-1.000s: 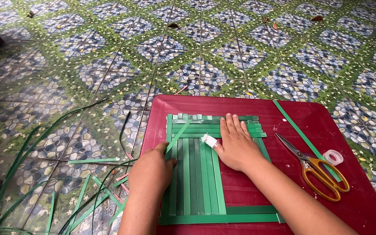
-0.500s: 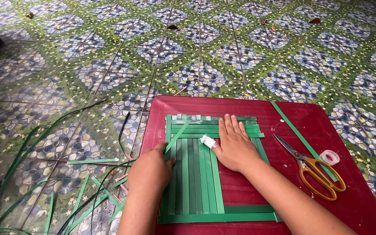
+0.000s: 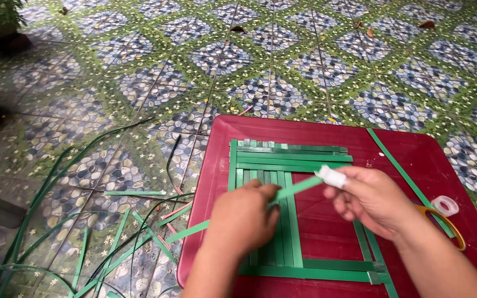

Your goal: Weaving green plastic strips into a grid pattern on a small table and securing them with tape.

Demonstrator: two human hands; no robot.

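Green strip (image 3: 299, 187) runs diagonally above the woven green mat (image 3: 271, 221) on the red worktop (image 3: 470, 160). Your right hand (image 3: 371, 201) pinches its white-taped end, fingers curled, wrist angled in from lower right. Your left hand (image 3: 241, 218) is knuckles up, grip closed on the strip mid-length over the mat's vertical slats. Scissors (image 3: 443, 221) and tape roll (image 3: 445, 205) lie just beside your right wrist.

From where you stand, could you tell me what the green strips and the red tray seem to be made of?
The green strips look like cut leaf or thin plastic ribbon: flat, matte, easily bent; I cannot say which. The red tray looks like smooth moulded plastic, with a rounded rim and a slight sheen.
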